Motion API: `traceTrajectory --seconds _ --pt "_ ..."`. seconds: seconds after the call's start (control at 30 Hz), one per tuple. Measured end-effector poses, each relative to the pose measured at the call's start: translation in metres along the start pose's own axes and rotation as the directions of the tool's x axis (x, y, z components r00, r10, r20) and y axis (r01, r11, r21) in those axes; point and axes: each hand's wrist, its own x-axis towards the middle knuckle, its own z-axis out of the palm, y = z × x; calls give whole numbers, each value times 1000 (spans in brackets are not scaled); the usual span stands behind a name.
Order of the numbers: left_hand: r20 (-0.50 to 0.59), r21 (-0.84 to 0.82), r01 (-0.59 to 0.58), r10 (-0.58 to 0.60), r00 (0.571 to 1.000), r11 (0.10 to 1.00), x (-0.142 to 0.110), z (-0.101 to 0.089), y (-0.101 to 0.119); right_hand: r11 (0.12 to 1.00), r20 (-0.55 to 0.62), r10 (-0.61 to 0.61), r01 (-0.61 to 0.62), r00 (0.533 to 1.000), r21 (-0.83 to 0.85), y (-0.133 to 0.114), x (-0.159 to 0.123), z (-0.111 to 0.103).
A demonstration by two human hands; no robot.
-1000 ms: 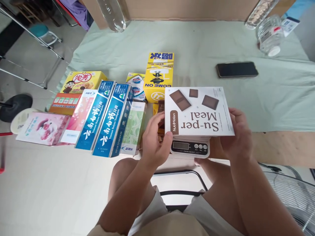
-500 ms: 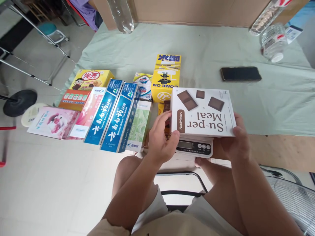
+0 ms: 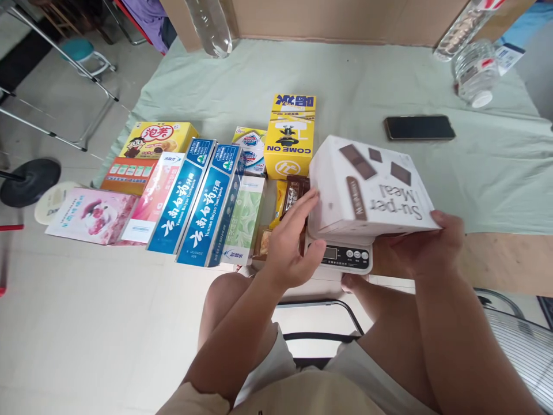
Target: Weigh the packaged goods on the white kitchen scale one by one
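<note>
A white Su-per Meal box (image 3: 367, 190) with brown squares on its top is lifted and tilted above a small white kitchen scale (image 3: 343, 255) at the table's near edge. My right hand (image 3: 425, 245) grips the box from its right underside. My left hand (image 3: 290, 242) is open, its fingers stretched against the box's left side. The box looks slightly blurred.
Left of the scale lie two blue toothpaste boxes (image 3: 196, 202), a green box (image 3: 242, 219), a pink box (image 3: 90, 214) and snack packets (image 3: 289, 199). A yellow carton (image 3: 290, 135) stands behind. A black phone (image 3: 419, 127) and water bottles (image 3: 474, 72) lie on the green cloth (image 3: 345, 75).
The box has risen off the scale and tilted, its left side up, moving slightly right. My left hand has opened against its side.
</note>
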Motion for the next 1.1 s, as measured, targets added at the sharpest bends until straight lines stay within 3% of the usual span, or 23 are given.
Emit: traceTrajectory --seconds 0.1,0.2,0.27,0.4,0.53,0.63,0.77,0.87,0.93,1.03,1.1 --pt "-30 -6 -38 38 999 999 2 4 2 986 -36 -113 116 993 116 -7 13 3" --pt "-59 2 -46 46 997 999 3 7 3 943 -34 -285 286 958 169 -10 37 8" --pt "-61 13 -48 49 997 999 4 8 3 924 -22 -339 337 940 179 -10 54 12" --pt "-47 41 -43 45 998 998 5 9 3 916 -55 -318 321 947 240 -6 72 17" --pt "-38 10 -45 45 998 999 7 12 0 905 -42 -311 309 949 293 -6 69 12" --pt "-32 -36 -50 49 998 998 8 17 -2 889 -93 -308 321 947 327 -10 63 -4" --pt "48 -34 -45 47 998 998 4 35 1 877 -181 -285 332 941 347 -20 56 -41" --pt "148 -47 18 -11 989 999 3 67 14 850 -298 -230 341 926 401 -28 52 -74" --pt "232 -79 88 -67 970 993 10 101 26 832 -411 -176 359 894 423 -32 52 -96" --pt "331 -114 185 -139 933 976 39 170 40 810 -566 -105 400 818 428 -36 56 -129" --pt "341 -117 259 -206 917 959 75 223 40 811 -645 -46 406 763 422 -37 59 -148"
